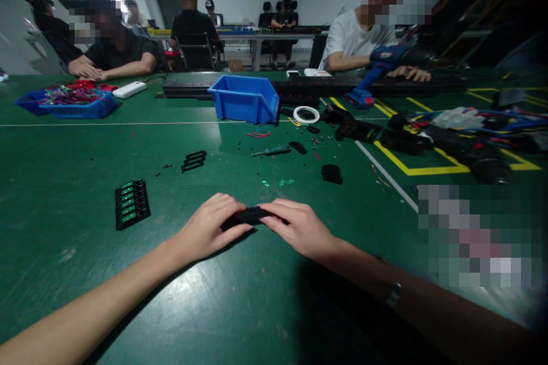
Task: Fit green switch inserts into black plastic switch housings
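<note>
My left hand (218,219) and my right hand (297,222) meet over the green table, both closed on one small black part (253,215). Fingers cover both of its ends, so its exact kind cannot be made out. Left of my hands lies a black frame (132,204) with a row of green pieces set in it. Several thin black rectangular frames (194,161) rest farther back. Beyond my hands are a screwdriver (274,151), small clear green bits (286,182) and a stack of black pieces (331,173).
A blue bin (246,100) stands at the back, near a white tape roll (306,114). Blue trays (81,108) of coloured wires sit far left. A cordless drill (374,74), cables and yellow tape lines (432,171) are at right. Co-workers sit across the table.
</note>
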`<state>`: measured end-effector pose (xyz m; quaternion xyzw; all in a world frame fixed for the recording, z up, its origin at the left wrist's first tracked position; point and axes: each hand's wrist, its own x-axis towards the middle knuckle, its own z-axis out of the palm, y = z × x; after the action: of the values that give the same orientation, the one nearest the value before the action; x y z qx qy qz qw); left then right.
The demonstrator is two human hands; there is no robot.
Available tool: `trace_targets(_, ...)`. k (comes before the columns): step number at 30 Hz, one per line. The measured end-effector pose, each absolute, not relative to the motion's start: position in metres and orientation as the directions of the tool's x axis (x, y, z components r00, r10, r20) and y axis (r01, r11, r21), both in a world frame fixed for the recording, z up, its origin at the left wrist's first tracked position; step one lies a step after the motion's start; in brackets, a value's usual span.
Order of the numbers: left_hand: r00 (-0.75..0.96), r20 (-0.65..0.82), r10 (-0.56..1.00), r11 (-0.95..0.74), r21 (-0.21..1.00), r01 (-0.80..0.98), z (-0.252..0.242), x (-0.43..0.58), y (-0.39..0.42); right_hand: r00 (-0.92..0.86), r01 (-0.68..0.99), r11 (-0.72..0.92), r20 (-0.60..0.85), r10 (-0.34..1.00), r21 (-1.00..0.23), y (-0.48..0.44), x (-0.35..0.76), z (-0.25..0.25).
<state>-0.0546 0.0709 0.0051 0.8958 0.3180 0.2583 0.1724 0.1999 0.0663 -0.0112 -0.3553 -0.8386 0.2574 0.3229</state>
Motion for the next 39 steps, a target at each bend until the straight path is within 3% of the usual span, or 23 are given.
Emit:
trace_targets(7, 0.674, 0.46, 0.579, -0.814, 0.277, 0.511, -0.003, -0.055, 0.071, -0.561, 0.418, 0.662, 0.396, 0.727, -0.622, 0.065, 0.2, -0.014)
trace_targets(13, 0.662, 0.508, 0.551, -0.825, 0.214, 0.523, -0.007, -0.055, 0.073, -0.561, 0.422, 0.684, 0.421, 0.713, -0.596, 0.066, 0.2, -0.017)
trace_targets(21, 0.658, 0.547, 0.517, -0.847, 0.218, 0.485, -0.012, -0.059, 0.075, -0.534, 0.399, 0.618, 0.376, 0.757, -0.678, 0.064, 0.198, -0.009)
trace_targets(28, 0.671, 0.493, 0.553, -0.832, 0.353, 0.427, -0.007, -0.056, 0.073, -0.532, 0.386, 0.604, 0.366, 0.763, -0.697, 0.067, 0.198, -0.01)
trace_targets(39, 0.657, 0.474, 0.586, -0.802, 0.455, 0.387, -0.003, -0.057, 0.072, -0.572, 0.364, 0.622, 0.361, 0.737, -0.693, 0.065, 0.198, -0.007)
